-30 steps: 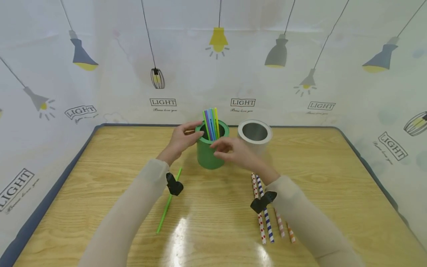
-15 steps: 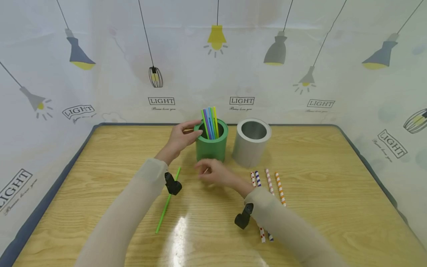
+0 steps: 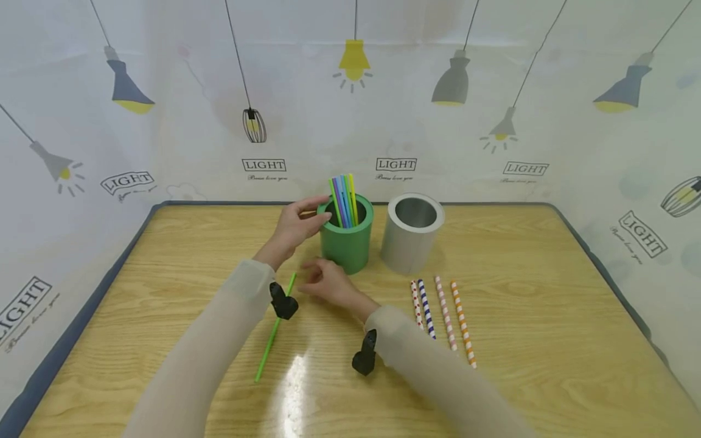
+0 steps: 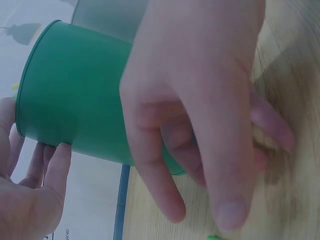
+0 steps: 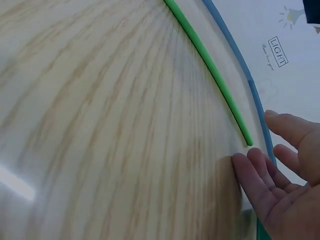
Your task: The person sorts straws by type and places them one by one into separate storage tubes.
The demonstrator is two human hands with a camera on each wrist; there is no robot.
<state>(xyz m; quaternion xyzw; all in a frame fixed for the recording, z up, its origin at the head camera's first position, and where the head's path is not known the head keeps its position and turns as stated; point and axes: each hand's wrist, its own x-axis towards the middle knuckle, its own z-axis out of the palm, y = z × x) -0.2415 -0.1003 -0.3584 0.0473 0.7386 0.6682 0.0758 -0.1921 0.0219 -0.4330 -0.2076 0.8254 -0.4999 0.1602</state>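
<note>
A green cup (image 3: 346, 246) stands upright with several coloured straws (image 3: 344, 201) leaning in it. My left hand (image 3: 296, 226) holds the cup at its left rim, thumb in front and fingers further back. My right hand (image 3: 328, 283) is low over the table before the cup, fingers loosely bent, with nothing between them. Just left of it lies a single green straw (image 3: 268, 356), whose far end is right by my fingertips in the right wrist view (image 5: 250, 142). In the left wrist view my right hand (image 4: 200, 90) hides part of the cup.
Right of the green cup stands a grey-white cup (image 3: 408, 250). Several patterned paper straws lie on the right side of the table, among them an orange-striped straw (image 3: 463, 322) and a blue-striped straw (image 3: 426, 307). A printed cloth (image 3: 328, 121) stands behind the wooden table (image 3: 547, 340).
My right hand has moved from the green cup's front down and left toward the lone green straw, uncovering the grey-white cup and striped straws. My left hand has stayed at the rim.
</note>
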